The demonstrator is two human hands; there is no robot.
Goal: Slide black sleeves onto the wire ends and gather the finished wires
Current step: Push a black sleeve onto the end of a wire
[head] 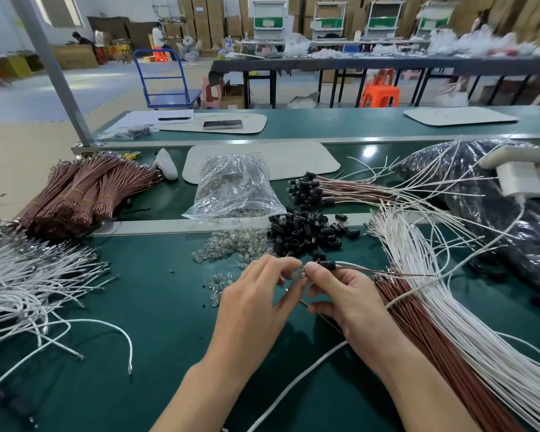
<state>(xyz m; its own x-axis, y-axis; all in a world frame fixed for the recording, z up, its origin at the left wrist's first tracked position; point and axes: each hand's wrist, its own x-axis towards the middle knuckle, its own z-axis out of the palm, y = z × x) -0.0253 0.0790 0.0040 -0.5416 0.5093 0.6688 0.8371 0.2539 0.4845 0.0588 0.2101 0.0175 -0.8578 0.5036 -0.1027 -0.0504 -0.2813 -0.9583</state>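
My left hand [256, 294] and my right hand [340, 291] meet over the green table [156, 307]. Between their fingertips sits a small clear bulb [298, 272], pinched from both sides. A black sleeve [326, 265] sits on the wire pair [371, 269] just right of my right thumb; the brown and white wires run off to the right. A pile of loose black sleeves [303, 233] lies just beyond my hands. Finished wires with black sleeves [306, 187] lie gathered further back.
Clear bulbs [228, 244] are scattered left of the sleeves, below a plastic bag of bulbs [234, 188]. Brown wire bundles [81, 194] lie back left, white wires [22, 282] left. Brown and white wires [443, 325] fan out on the right, near a black bag [512, 219].
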